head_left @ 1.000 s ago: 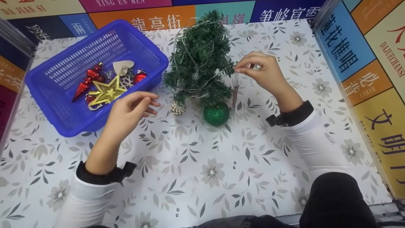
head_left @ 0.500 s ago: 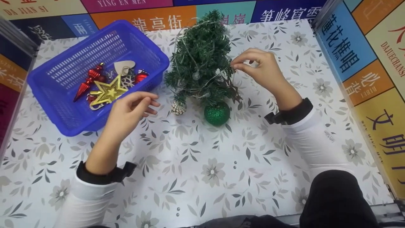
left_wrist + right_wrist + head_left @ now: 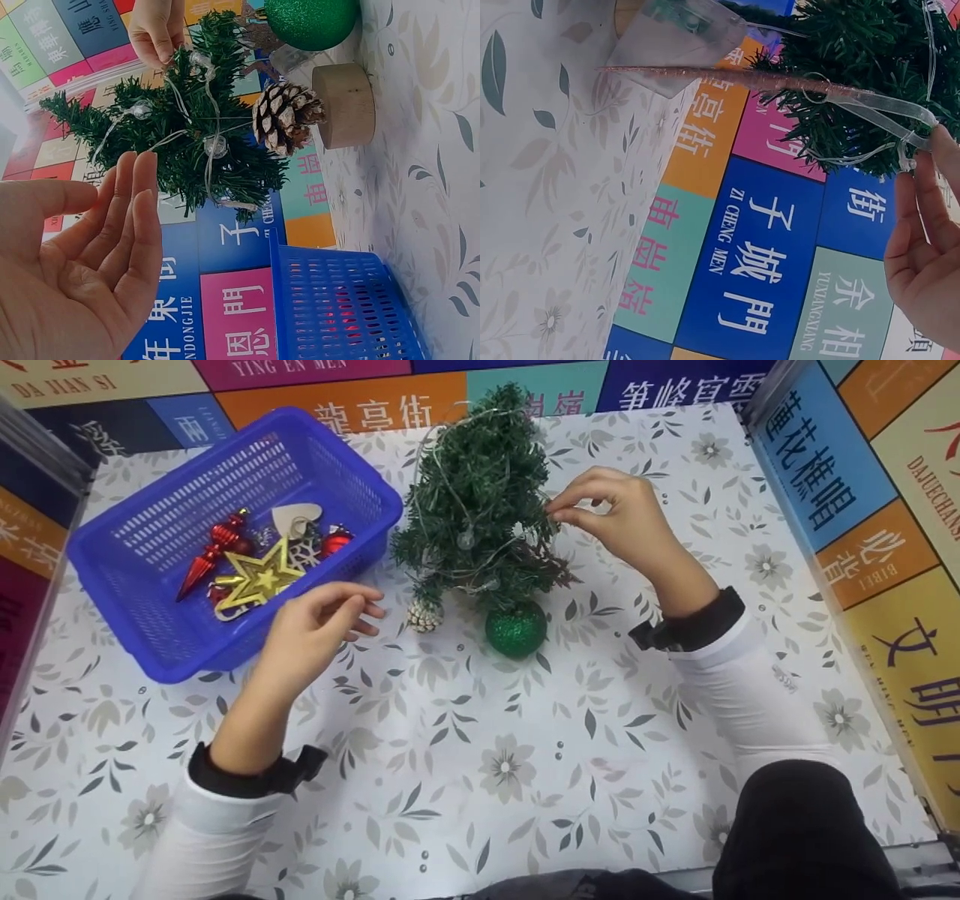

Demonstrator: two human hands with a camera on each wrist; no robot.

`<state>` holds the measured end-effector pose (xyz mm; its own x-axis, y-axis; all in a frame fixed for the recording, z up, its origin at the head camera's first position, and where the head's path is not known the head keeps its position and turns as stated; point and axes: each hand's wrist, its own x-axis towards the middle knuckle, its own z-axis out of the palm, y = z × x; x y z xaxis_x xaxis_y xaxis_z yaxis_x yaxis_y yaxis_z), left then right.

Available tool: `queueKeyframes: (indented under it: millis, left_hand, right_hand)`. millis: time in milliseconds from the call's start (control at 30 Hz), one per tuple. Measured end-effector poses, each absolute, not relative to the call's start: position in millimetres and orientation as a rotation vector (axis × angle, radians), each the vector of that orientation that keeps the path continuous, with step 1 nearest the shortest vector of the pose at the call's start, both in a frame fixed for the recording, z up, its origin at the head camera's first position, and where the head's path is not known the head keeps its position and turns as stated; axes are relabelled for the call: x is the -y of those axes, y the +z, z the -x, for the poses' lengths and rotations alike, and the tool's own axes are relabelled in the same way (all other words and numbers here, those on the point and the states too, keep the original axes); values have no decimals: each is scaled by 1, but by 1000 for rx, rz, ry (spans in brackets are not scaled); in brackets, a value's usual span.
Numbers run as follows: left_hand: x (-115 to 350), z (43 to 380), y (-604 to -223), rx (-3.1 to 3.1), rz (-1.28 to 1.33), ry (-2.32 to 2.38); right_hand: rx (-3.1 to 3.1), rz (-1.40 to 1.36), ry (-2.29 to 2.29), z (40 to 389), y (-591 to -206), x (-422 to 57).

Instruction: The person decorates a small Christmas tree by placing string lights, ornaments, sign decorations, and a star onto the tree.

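Note:
My right hand (image 3: pixel 615 517) is at the right side of a small green Christmas tree (image 3: pixel 480 487). Its thumb and fingers pinch the pale ribbon loop (image 3: pixel 885 112) of a flat, brown glittery ornament (image 3: pixel 720 77). The ornament hangs against the lower right branches, seen edge-on in the right wrist view. My left hand (image 3: pixel 311 634) hovers between basket and tree, fingers loosely bent, holding nothing. Low on the tree are a white-tipped pine cone (image 3: pixel 285 116) and a green glitter ball (image 3: pixel 516 628). A clear-bulbed light string (image 3: pixel 215 146) winds around the branches.
Left of the tree stands a blue plastic basket (image 3: pixel 120 615). Inside lie a gold star (image 3: pixel 264 575), a red drop-shaped ornament (image 3: pixel 214 551), a pale heart (image 3: pixel 295 519) and other ornaments. Printed panels (image 3: pixel 817 450) wall the table's back and sides. The tree has a wooden base (image 3: pixel 343 105).
My right hand has moved slightly left and away toward the tree. The brown ornament has turned and now lies against the branches. My left hand has hardly moved.

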<state>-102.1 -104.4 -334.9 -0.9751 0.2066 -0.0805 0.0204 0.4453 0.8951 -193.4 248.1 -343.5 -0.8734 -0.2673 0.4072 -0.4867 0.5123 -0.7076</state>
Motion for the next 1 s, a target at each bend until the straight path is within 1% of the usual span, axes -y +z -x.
queueKeyframes:
  millis: [133, 333, 500, 700, 867, 1000]
  left_hand:
    - [104, 103, -337, -2517, -204, 1531]
    - [104, 104, -339, -2533, -228, 1517]
    - [107, 106, -339, -2536, -236, 1509]
    - [113, 110, -331, -2550, -213, 1535]
    - [125, 123, -319, -2625, -156, 1550]
    - [148, 145, -306, -2730, 6, 1492]
  right_hand:
    - [2528, -596, 1309, 193, -342, -245]
    - [2554, -642, 1255, 191, -337, -239]
    - [2622, -602, 1195, 188, -338, -239]
    - [2633, -692, 1113, 184, -343, -241]
    - [2592, -730, 1103, 183, -343, -241]
    - [2581, -717, 1103, 182, -343, -240]
